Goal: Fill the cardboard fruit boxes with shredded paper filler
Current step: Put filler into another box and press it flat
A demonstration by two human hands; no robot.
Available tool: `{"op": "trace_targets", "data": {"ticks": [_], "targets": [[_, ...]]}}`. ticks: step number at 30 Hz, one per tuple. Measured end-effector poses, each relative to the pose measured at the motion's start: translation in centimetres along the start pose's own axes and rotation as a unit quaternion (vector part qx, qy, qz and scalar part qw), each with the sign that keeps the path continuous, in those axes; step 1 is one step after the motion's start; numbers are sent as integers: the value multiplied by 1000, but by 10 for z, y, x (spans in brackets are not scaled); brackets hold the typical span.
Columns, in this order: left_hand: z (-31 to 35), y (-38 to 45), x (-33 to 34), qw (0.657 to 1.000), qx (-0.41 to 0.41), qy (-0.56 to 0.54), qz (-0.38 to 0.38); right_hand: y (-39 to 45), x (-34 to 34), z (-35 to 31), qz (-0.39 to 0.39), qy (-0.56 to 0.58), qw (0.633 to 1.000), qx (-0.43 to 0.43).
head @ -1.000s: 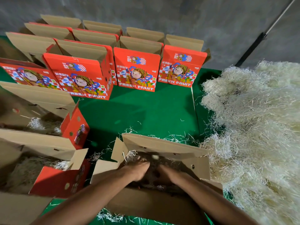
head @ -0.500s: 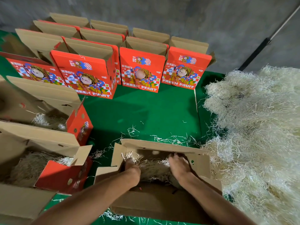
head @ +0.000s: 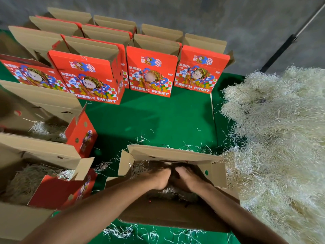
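Note:
An open cardboard fruit box (head: 175, 153) lies right in front of me on the green mat. Both my hands are down inside it. My left hand (head: 161, 178) and my right hand (head: 189, 179) sit side by side, almost touching, and press on the shredded paper filler (head: 174, 192) in the box. Their fingertips reach into the dark interior and are partly lost in shadow. More pale strands show at the box's left inner corner (head: 139, 169). A large heap of the same shredded paper (head: 281, 138) lies just right of the box.
Two open boxes with filler inside lie at my left (head: 44, 155) (head: 45, 106). Several upright red "FRESH FRUIT" boxes (head: 151, 73) stand in rows at the back against a grey wall. Loose strands litter the green mat (head: 158, 118). A dark pole (head: 281, 50) leans at the back right.
Half a second ago my hands were spread apart in the box; they have come back together in its middle, pressing on the filler. The view has shifted slightly.

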State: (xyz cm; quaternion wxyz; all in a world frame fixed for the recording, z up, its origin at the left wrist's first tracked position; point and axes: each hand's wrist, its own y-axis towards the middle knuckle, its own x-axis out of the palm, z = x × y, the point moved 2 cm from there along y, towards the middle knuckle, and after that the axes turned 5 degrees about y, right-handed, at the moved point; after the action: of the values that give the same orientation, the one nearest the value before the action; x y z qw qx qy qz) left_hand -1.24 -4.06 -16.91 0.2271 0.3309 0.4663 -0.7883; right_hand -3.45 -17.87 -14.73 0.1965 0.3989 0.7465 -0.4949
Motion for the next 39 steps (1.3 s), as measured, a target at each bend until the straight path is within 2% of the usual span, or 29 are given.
{"op": "trace_targets", "data": {"ticks": [2, 4, 8, 11, 13, 15, 17, 19, 22, 26, 29, 32, 34, 36, 38, 39], "targets": [[-7, 5, -1, 999, -35, -31, 24, -4, -2, 4, 17, 11, 1000, 0], [-11, 7, -7, 996, -60, -50, 46, -8, 2, 9, -1, 22, 999, 23], [-11, 8, -12, 996, -64, -27, 58, -3, 15, 10, 51, 192, 979, 41], [-9, 4, -3, 995, -64, -5, 76, 1, 17, 10, 67, 278, 952, 111], [-10, 1, 2, 994, -59, 16, 88, 3, 12, 10, 83, 268, 950, 139], [-11, -1, 2, 994, -65, -3, 91, 5, 13, 7, 45, 242, 961, 129], [-12, 1, 1, 992, -70, -17, 100, 4, 15, 8, 6, 167, 979, 114], [-24, 3, 0, 988, -112, -33, 100, 0, 10, 11, -21, 98, 990, 103], [-46, 3, -5, 977, -196, -58, 62, -8, 8, 19, -45, 127, 985, 109], [-40, 6, -13, 975, -208, -80, 28, -8, 10, 11, -17, 217, 971, 93], [-29, 4, -22, 973, -196, -121, -16, -5, 1, 1, 56, 246, 963, 98], [-25, -3, -29, 951, -184, -232, -87, -2, -3, -1, 88, 200, 970, 105], [-27, -7, -30, 914, -181, -344, -118, -5, -5, -3, 81, 182, 969, 146], [-31, -10, -31, 887, -185, -408, -111, -8, -5, -2, 89, 120, 978, 147], [-34, -13, -31, 883, -187, -418, -101, -9, -5, -2, 115, 31, 985, 125], [-35, -15, -30, 885, -188, -415, -94, -9, -4, -3, 125, 22, 985, 119]]}}
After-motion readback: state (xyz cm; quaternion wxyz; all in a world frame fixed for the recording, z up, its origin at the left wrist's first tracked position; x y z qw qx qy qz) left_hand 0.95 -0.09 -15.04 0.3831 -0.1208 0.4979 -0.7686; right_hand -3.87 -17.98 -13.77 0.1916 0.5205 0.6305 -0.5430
